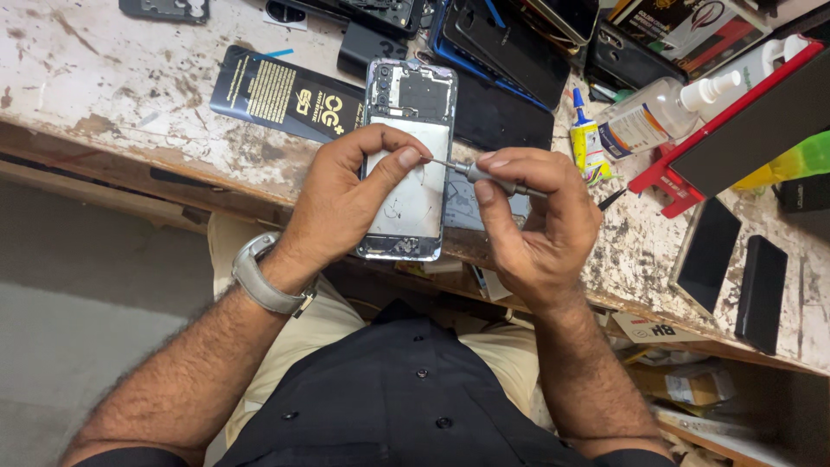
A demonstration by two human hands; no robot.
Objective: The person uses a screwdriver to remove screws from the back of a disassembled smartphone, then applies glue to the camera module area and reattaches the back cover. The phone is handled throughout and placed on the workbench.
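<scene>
Left hand (pixel 346 203) steadying opened phone (pixel 409 160), right hand (pixel 536 216) fingers pinched around screwdriver (pixel 484 175); tip could slip, probably scratching the battery.

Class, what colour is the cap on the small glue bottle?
Blue, on the glue bottle; head view.
</scene>
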